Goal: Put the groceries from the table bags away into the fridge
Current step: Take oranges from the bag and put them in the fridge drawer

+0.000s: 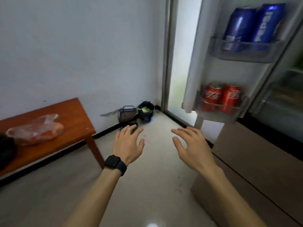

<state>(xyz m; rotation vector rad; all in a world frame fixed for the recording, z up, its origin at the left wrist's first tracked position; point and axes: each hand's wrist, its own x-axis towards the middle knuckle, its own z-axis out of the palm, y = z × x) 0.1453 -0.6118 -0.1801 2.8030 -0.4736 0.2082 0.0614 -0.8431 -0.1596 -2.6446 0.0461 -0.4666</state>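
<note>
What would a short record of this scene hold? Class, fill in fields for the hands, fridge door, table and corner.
left hand: open, empty, over the floor
right hand: open, empty, over the floor
fridge door: open
upper door shelf: two blue cans
lower door shelf: two red cans
table: clear bag with red items inside
corner: small dark bin

Blue cans [252, 25]; red cans [220, 97]; reddish-brown table [65, 112]; black watch [115, 164]; white wall [73, 46].
</note>
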